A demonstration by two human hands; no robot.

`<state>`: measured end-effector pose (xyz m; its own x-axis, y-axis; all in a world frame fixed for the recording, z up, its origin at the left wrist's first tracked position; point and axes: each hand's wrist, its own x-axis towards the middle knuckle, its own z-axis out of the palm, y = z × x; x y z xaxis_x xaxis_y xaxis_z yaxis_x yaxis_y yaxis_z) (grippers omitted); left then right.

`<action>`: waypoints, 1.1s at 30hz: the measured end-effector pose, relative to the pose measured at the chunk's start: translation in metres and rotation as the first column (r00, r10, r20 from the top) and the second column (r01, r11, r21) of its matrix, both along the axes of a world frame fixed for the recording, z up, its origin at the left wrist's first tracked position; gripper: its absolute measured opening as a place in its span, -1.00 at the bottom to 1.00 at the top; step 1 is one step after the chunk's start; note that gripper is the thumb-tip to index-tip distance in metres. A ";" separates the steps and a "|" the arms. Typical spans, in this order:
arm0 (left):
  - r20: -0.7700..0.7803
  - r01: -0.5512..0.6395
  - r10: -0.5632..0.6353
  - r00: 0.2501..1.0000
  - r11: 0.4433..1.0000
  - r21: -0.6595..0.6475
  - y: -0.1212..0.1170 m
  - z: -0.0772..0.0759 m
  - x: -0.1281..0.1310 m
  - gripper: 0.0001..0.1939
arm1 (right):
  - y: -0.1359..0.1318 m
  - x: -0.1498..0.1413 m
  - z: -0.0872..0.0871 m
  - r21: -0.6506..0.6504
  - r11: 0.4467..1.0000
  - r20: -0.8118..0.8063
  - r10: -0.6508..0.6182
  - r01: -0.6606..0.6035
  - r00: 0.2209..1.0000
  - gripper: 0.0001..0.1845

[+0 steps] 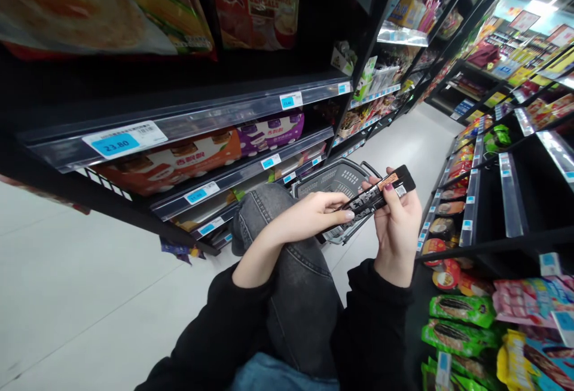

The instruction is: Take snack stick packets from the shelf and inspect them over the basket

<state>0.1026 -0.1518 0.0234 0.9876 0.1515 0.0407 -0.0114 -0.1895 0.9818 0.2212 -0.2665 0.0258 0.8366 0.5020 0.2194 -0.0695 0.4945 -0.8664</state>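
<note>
Both my hands hold a slim black package with pale print, a small orange label and a square code near its upper right end. My left hand pinches the lower left end between thumb and fingers. Around the other end closes my right hand, its thumb pressed on the front face. What the package contains cannot be made out. Just beyond and below it, a grey shopping basket stands on the floor, partly covered by my hands and knee.
At left, a dark shelf unit with price tags carries orange and purple multipacks and bagged cereals. On the right, another rack holds green snack bags and cup-shaped packs. A pale floor aisle runs between them.
</note>
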 end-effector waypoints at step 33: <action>0.002 -0.162 0.167 0.986 0.951 0.262 -0.010 -0.016 0.017 -0.63 | 0.007 0.007 -0.024 -0.596 0.704 0.558 0.017 0.387 0.829 -0.12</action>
<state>0.1197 -0.1614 0.0076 0.9509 0.2987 0.0814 0.0602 -0.4363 0.8978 0.2282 -0.2598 0.0017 0.7997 0.5230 0.2947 0.4827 -0.2684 -0.8337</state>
